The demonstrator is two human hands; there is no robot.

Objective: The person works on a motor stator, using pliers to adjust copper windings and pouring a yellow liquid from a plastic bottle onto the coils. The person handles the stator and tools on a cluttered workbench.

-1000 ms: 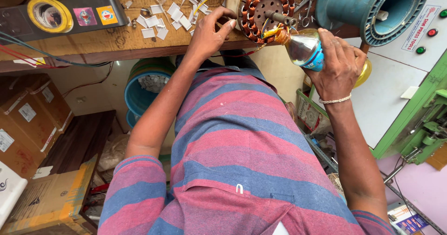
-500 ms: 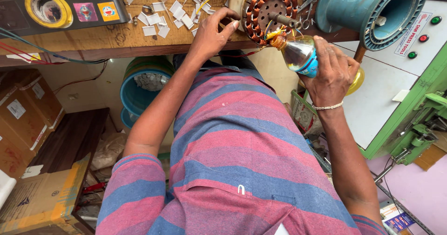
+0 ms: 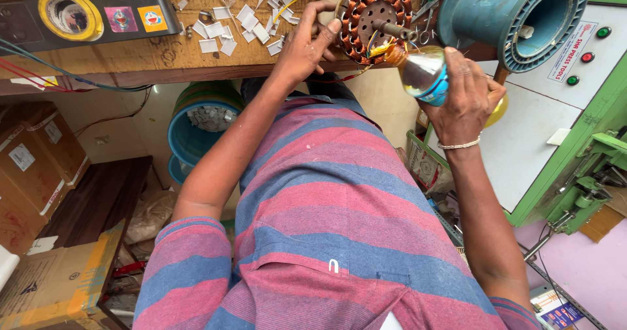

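A round motor stator (image 3: pixel 379 17) with copper windings and a steel shaft stands on edge at the front of the wooden bench (image 3: pixel 130 55). My left hand (image 3: pixel 307 42) grips its left rim. My right hand (image 3: pixel 467 98) holds a clear plastic bottle (image 3: pixel 424 75) of yellowish liquid, tilted with its orange neck touching the lower right of the windings. Yellow and red wires run from the stator.
Several small white paper pieces (image 3: pixel 241 10) litter the bench. A yellow tape roll (image 3: pixel 68 15) lies on a black strip at left. A big teal spool (image 3: pixel 522 13) sits right of the stator. Cardboard boxes (image 3: pixel 32 166), stacked blue tubs (image 3: pixel 196 127) and a green-and-white machine (image 3: pixel 575 127) surround me.
The bottle has tipped further and its neck has closed in on the stator windings. My left hand keeps its hold on the stator rim.
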